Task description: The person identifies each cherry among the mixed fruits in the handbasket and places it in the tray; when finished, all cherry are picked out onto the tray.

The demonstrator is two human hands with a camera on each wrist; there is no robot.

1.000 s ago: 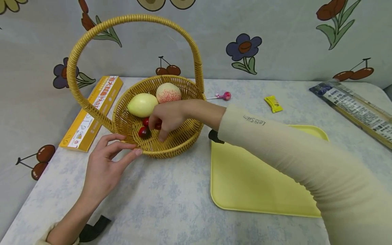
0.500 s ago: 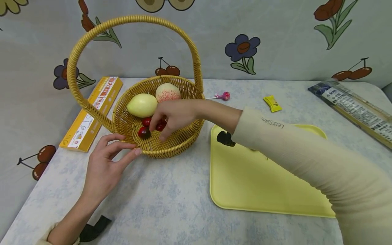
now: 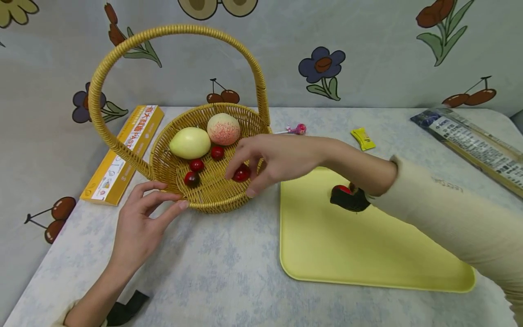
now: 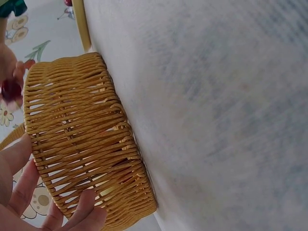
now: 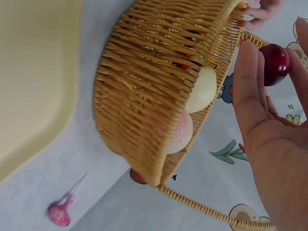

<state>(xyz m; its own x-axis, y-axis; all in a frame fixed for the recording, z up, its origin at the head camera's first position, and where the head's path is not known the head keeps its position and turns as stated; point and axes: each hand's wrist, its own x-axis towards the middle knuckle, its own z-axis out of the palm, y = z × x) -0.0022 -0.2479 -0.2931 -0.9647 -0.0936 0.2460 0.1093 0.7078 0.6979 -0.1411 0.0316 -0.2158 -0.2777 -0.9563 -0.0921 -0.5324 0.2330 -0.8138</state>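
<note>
My right hand (image 3: pixel 282 159) pinches a dark red cherry (image 5: pixel 276 64) between thumb and fingertips, raised over the right side of the wicker basket (image 3: pixel 216 206). My left hand (image 3: pixel 140 222) holds the basket's front-left rim with thumb and fingers. Inside the basket lie a pale yellow-green fruit (image 3: pixel 189 143), a pink-speckled peach (image 3: pixel 223 129) and three cherries (image 3: pixel 196 165). The basket's tall handle (image 3: pixel 180 30) arches upward. To its right is a yellow tray (image 3: pixel 327 254); a small red thing (image 3: pixel 342 189) shows there, mostly hidden by the black wrist strap.
A yellow pasta box (image 3: pixel 122 154) lies left of the basket. Behind the tray are a pink lollipop (image 3: pixel 300 129) and a yellow wrapped candy (image 3: pixel 362 138). A long printed packet (image 3: pixel 474 145) lies far right. A patterned cloth (image 3: pixel 367 54) hangs at the back.
My right hand has lifted a cherry from among the others and moved right and up toward the basket's right rim. The left hand has stayed on the rim.
</note>
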